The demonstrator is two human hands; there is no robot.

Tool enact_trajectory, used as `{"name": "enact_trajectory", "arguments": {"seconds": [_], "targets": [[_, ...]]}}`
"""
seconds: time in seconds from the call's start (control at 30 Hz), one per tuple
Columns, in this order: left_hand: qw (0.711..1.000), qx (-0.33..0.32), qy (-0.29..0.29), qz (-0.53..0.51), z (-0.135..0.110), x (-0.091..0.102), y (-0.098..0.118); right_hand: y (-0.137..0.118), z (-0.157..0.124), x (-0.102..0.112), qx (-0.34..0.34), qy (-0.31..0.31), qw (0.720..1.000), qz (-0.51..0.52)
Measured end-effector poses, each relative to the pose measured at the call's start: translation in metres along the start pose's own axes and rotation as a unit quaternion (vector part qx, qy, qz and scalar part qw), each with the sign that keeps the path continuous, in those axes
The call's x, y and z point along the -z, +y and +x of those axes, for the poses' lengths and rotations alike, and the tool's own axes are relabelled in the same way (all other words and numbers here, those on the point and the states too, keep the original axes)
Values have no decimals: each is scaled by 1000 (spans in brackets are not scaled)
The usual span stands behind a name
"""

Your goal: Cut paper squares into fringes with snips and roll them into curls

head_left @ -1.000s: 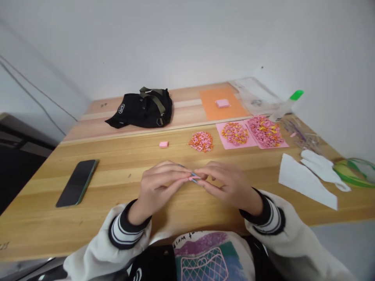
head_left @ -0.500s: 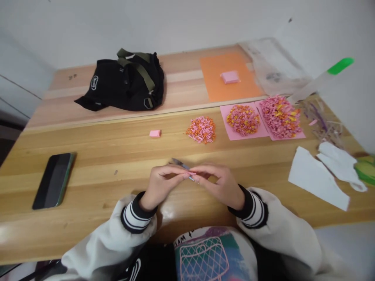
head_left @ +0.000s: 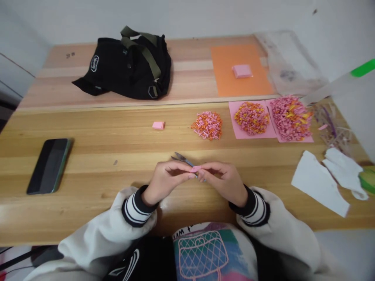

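Note:
Just above the table, my left hand (head_left: 166, 179) and my right hand (head_left: 223, 181) meet fingertip to fingertip. Both pinch a small pink paper strip (head_left: 195, 169) between thumb and fingers. Under the fingers lies a pair of scissors (head_left: 182, 158), its blades pointing up and left; the handles are mostly hidden by my right hand. Beyond the hands sit a small pink stack of paper pieces (head_left: 158, 125) and a loose heap of pink and orange rolled paper bits (head_left: 207, 125).
Two pink sheets hold piles of pink and yellow bits, a nearer-centre pile (head_left: 252, 118) and a taller pile (head_left: 290, 117). A phone (head_left: 49, 166) lies left, a black bag (head_left: 129, 68) behind. An orange sheet (head_left: 224, 86) bears a pink block (head_left: 242, 71). White paper (head_left: 319, 183) lies right.
The view has shifted, so the table's things sit differently in it. My hands stay together, and more of the pink strip and of the scissor blades shows between and beside my fingers.

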State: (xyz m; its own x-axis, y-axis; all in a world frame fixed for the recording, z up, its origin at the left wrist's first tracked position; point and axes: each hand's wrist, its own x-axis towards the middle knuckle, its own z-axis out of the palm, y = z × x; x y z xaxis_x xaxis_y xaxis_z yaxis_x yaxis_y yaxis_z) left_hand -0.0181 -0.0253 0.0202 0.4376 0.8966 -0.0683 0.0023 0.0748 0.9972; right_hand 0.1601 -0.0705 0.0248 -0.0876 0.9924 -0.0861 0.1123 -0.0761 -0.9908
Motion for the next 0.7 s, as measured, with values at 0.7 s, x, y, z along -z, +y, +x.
{"name": "enact_trajectory", "arguments": {"seconds": [0.7], "targets": [[998,32,-53,-27,2,4,-2,7,4,-1,-43,20,999,21]]}}
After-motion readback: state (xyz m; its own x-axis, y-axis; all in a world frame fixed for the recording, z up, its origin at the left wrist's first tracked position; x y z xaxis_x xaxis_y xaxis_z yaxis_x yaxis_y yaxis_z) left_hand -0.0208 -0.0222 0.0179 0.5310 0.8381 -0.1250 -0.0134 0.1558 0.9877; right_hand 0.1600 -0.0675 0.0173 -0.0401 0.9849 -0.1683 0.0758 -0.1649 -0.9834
